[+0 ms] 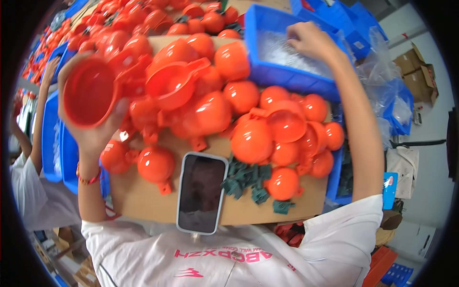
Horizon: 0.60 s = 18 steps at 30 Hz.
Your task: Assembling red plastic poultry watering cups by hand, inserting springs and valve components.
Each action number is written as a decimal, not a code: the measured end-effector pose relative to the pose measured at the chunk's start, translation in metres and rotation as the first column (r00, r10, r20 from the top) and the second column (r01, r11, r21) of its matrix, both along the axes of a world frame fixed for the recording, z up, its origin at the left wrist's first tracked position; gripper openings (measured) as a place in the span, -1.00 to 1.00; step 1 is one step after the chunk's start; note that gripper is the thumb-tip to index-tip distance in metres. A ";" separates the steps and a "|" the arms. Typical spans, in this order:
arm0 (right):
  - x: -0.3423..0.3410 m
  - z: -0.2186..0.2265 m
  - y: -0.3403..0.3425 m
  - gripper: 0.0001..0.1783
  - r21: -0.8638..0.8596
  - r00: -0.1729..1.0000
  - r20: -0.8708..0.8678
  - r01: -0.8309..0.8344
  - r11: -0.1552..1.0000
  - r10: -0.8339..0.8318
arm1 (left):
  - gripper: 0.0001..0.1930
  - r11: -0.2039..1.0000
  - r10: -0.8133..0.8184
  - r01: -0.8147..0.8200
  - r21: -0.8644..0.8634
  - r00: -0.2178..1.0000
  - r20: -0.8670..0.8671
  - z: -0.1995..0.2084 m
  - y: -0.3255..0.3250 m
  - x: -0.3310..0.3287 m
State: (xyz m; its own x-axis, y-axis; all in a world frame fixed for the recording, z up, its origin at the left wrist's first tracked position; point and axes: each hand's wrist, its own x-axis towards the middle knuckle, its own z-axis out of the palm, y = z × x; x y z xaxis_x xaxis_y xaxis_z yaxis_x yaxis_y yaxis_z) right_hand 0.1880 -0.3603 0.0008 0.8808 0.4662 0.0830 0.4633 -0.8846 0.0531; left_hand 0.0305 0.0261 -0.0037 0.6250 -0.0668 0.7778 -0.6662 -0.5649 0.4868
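In the frame's upper left, the left hand (93,137) curls around an orange cup (90,93). Upper right, the right hand (311,39) bends its fingers together over a blue bin (291,79) of whitish pieces (279,53); whether it pinches any, I cannot tell.

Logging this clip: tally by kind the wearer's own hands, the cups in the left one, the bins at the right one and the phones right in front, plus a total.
Own hands: 2, left hand and right hand
Red cup held: 1
Blue bin at the right hand: 1
Phone: 1
Total: 5
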 end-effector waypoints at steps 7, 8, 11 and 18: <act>-0.032 0.014 -0.013 -0.69 0.267 0.980 0.044 0.176 0.948 -0.194 | -0.32 0.986 -0.163 0.163 -0.030 0.986 0.026 0.005 -0.008 -0.009; -0.032 0.008 -0.019 -0.67 0.283 0.983 0.065 0.144 0.948 -0.169 | -0.31 0.986 -0.168 0.168 -0.015 0.986 0.013 0.005 -0.007 -0.012; -0.047 0.006 -0.023 -0.64 0.442 0.958 0.061 0.225 0.868 -0.279 | -0.27 0.958 -0.265 0.257 -0.124 0.963 -0.055 0.008 -0.014 -0.016; -0.055 0.010 -0.014 -0.70 0.735 0.964 -0.055 0.216 0.642 -0.261 | -0.37 0.297 -0.757 0.889 -0.349 -0.003 -0.654 0.021 -0.028 -0.043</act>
